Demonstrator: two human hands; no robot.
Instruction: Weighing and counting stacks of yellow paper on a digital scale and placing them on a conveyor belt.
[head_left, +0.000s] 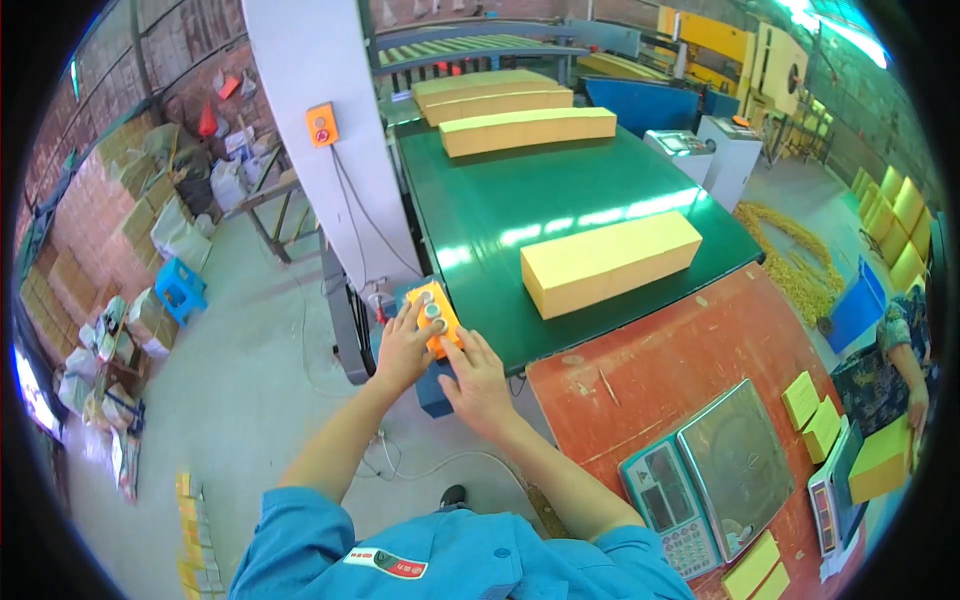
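A green belt (560, 200) runs away from the person, carrying four long yellow blocks; the nearest block (608, 262) lies across the belt's near end. Beside it, to the right, stands a red table (690, 370) bearing a steel scale (705, 472) and small yellow pads (812, 412). A white column (325, 130) with an orange switch (322, 124) rises at the belt's left edge. An orange button box (436, 315) sits at the belt's near left corner. The left hand (403, 350) rests open on it, fingers spread over the buttons. The right hand (480, 385) touches its lower edge, fingers loosely extended, gripping nothing. Another person's hand (917, 405) shows at far right.
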